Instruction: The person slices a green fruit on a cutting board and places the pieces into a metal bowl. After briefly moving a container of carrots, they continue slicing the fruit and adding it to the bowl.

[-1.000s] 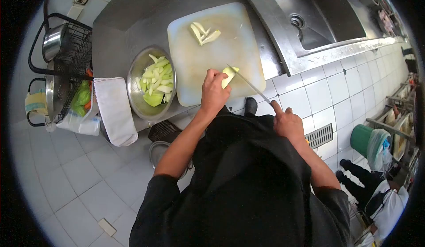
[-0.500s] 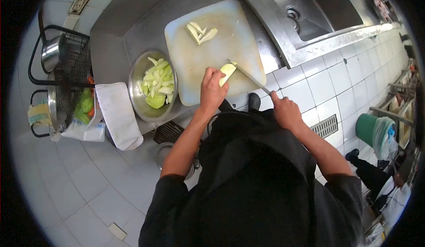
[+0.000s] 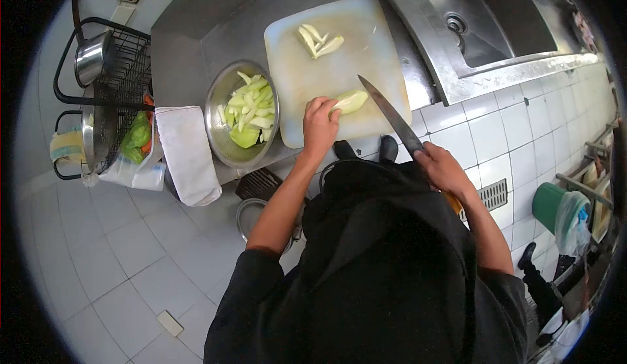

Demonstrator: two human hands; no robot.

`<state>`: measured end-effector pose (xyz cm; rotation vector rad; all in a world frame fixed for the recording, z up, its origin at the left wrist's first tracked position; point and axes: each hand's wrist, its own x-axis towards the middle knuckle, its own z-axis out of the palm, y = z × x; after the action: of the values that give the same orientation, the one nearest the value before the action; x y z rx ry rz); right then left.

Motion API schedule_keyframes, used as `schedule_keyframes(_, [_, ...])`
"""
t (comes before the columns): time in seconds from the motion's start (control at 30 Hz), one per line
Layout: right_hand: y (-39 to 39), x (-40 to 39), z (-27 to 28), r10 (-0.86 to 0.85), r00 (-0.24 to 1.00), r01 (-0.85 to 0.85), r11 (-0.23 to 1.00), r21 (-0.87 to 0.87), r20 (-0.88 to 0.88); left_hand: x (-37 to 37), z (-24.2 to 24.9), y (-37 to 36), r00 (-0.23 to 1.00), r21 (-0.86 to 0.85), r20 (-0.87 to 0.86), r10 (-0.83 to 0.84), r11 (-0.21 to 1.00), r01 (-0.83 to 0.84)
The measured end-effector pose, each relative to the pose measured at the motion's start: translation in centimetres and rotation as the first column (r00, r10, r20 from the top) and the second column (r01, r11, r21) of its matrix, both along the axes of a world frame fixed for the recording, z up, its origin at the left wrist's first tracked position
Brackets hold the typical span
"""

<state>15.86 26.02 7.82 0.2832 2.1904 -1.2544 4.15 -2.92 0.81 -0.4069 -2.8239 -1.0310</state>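
My left hand (image 3: pixel 320 126) is closed on the near end of a pale green vegetable piece (image 3: pixel 351 102), possibly chayote, lying on the white cutting board (image 3: pixel 294 57). In my right hand (image 3: pixel 444 168) is a large kitchen knife (image 3: pixel 396 117), gripped by its handle. Its blade slants over the board's right side, apart from the piece, with the tip pointing away from me. Several cut wedges (image 3: pixel 328 47) lie at the far part of the board. To the left, a steel bowl (image 3: pixel 219 143) holds many pale green strips and one brighter green chunk.
A folded white cloth (image 3: pixel 187 152) lies left of the bowl. Beyond it hangs a black wire rack (image 3: pixel 129 70) with a pot and bagged vegetables. A steel sink (image 3: pixel 486 31) is at the upper right. A green bin (image 3: pixel 547 204) and another person's leg (image 3: pixel 541 292) are at the right.
The knife has come away from the vegetable piece toward the right, its blade turned more broadside to view. The piece now lies tilted rightward under my left hand. The whole view has shifted slightly.
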Motion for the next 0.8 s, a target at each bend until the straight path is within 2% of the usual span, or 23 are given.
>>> schedule_keyframes(0.13, [-0.2, -0.6, 2.9, -0.084, 0.964, 0.102, 0.993, -0.061, 0.253, -0.3, 0.1, 0.4, 0.999, -0.042, -0.033, -0.012, 0.999, 0.011])
schedule_keyframes(0.23, [0.1, 0.0, 1.7, -0.010, 0.998, 0.010, 1.000, -0.010, 0.070, -0.3, 0.2, 0.5, 1.000, -0.010, -0.006, 0.006, 1.000, -0.006])
schedule_keyframes(0.43, [0.2, -0.2, 2.7, 0.036, 0.987, -0.036, 0.999, 0.002, 0.157, -0.6, 0.5, 0.5, 1.000, -0.025, 0.028, 0.010, 1.000, -0.010])
schedule_keyframes(0.63, [0.8, 0.7, 0.6, 0.091, 0.995, -0.091, 0.996, -0.003, 0.032, -0.9, 0.0, 0.4, 1.000, -0.021, -0.010, -0.011, 1.000, 0.010])
schedule_keyframes(0.73, [0.5, 0.1, 1.6, 0.058, 0.982, -0.042, 0.995, -0.093, 0.179, -1.2, 0.2, 0.2, 0.999, -0.067, 0.017, -0.036, 0.997, 0.038])
schedule_keyframes(0.8, [0.4, -0.2, 2.0, 0.073, 0.975, -0.052, 0.993, -0.106, 0.208, -1.4, 0.2, 0.0, 0.999, -0.049, 0.019, -0.049, 0.998, 0.050])
